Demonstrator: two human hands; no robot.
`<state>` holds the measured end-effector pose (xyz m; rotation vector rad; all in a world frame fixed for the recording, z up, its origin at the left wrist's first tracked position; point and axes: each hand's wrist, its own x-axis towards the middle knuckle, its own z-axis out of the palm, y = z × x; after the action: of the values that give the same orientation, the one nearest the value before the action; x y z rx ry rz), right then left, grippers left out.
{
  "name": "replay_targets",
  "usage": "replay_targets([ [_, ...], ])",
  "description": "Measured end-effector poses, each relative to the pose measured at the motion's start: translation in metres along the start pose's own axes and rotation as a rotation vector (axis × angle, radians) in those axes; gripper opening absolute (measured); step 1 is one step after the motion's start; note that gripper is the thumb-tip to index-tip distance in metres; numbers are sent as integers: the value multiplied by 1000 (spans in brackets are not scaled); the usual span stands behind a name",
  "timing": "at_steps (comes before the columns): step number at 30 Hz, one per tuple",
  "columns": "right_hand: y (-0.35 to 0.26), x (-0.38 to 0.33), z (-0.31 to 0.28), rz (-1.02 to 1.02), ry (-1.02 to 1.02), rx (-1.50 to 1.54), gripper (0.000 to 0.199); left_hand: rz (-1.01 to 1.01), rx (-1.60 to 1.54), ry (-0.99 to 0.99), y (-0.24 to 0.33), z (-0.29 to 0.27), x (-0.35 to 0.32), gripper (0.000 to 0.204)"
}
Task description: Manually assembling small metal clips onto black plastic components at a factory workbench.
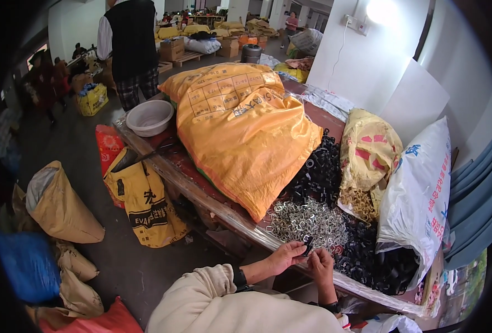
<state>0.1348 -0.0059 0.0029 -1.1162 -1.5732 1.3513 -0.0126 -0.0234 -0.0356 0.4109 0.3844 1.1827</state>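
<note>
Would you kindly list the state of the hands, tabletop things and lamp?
Left hand: pinching a small black piece
Right hand: curled, contents unclear
Orange sack: bulging, laid down
Yellow sack: open, gold pieces at its mouth
White sack: open, black pieces at its mouth
Silver hooks: loose, heaped
Bowl: upright
Lamp: lit

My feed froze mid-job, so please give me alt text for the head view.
The person's left hand pinches a small black piece close to their right hand, at the edge of a table. Beyond lie loose silvery pieces, black pieces and a large orange sack.
</note>
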Motion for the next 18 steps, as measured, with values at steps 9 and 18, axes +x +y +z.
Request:
replay_targets([
  [9,1,-3,-9,21,24,66,11,-28,-8,21,-6,5,6,14],
  [18,1,0,-11,38,8,41,12,-4,-39,23,0,7,5,14],
])
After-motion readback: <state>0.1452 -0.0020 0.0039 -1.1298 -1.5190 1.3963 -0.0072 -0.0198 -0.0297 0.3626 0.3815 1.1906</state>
